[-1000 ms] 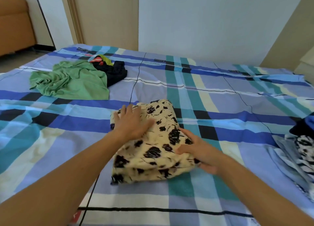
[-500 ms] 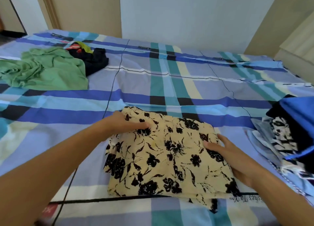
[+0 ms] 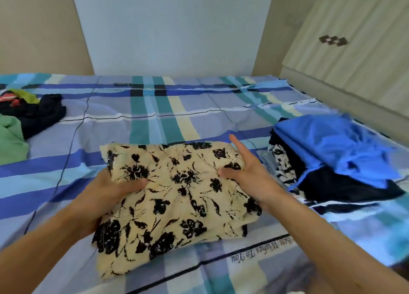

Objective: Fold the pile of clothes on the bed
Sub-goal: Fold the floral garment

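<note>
The folded floral garment point(image 3: 177, 189), cream with black flowers, lies on the near middle of the bed point(image 3: 177, 108), held at both sides. Both forearms reach in from the near edge, converging on it.

The left hand point(image 3: 106, 196) cups the garment's left edge. Its thumb lies across the top and its fingers are tucked out of sight beneath, so the grip is clamped on the cloth.

The right hand point(image 3: 250, 174) takes the right edge, its thumb pressing down on the top layer. Its index finger points straight toward the far side along the cloth, its other fingers are hidden, and the grip pinches the garment.

Just right of it sits a stack of folded clothes point(image 3: 332, 152), blue on top. At the far left lie a green garment point(image 3: 11, 139) and a dark garment point(image 3: 42, 114), unfolded.
</note>
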`<state>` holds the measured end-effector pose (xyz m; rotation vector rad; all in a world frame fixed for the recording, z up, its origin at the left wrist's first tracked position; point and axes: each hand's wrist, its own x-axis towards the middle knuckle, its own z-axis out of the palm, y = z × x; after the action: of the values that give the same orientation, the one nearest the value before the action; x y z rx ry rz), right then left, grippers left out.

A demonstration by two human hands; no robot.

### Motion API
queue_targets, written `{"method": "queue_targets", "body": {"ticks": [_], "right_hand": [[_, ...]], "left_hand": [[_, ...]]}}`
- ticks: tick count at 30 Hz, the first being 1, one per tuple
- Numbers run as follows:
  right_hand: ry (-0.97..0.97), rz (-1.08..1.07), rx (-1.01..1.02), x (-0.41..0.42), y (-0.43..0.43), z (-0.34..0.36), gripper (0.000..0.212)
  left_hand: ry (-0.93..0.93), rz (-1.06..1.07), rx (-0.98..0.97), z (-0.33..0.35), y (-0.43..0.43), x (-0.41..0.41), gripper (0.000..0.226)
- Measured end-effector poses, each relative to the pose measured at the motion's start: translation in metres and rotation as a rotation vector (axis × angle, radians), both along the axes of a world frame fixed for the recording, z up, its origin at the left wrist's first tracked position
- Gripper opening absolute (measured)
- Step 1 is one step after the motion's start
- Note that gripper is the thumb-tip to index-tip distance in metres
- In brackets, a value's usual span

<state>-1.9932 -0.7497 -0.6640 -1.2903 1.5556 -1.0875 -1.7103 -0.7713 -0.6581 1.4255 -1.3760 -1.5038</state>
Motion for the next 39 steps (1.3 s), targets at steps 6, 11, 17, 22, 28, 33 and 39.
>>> {"method": "queue_targets", "body": {"ticks": [6,11,17,22,28,33,39], "right_hand": [[0.247,-0.103,-0.183,-0.108,0.003,0.126,0.064],[0.342,-0.334,-0.204,-0.221,0.015,0.185,0.054],[0.299,-0.520,-0.046,-0.317,0.024,0.134,0.054],[0.329,-0.445,0.190,-0.336,0.041,0.059,0.062],[0.485,-0.461,0.125,-0.349,0.027,0.105,0.088],[0.609,-0.321,-0.149,-0.308,-0.008,0.131,0.059],[0.731,-0.211,-0.005,-0.316,-0.014,0.046,0.062]], "left_hand": [[0.095,0.053,-0.099,0.088,-0.016,-0.117,0.078],[0.246,-0.108,-0.136,0.138,-0.040,-0.239,0.107],[0.192,-0.207,-0.054,0.097,-0.049,-0.351,0.093],[0.008,-0.158,-0.042,0.044,-0.048,-0.365,0.094],[-0.562,-0.124,-0.693,0.075,-0.080,-0.354,0.136],[-0.648,-0.508,-1.048,0.090,-0.075,-0.389,0.098],[-0.912,-0.698,-0.834,0.031,-0.071,-0.399,0.125]]}}
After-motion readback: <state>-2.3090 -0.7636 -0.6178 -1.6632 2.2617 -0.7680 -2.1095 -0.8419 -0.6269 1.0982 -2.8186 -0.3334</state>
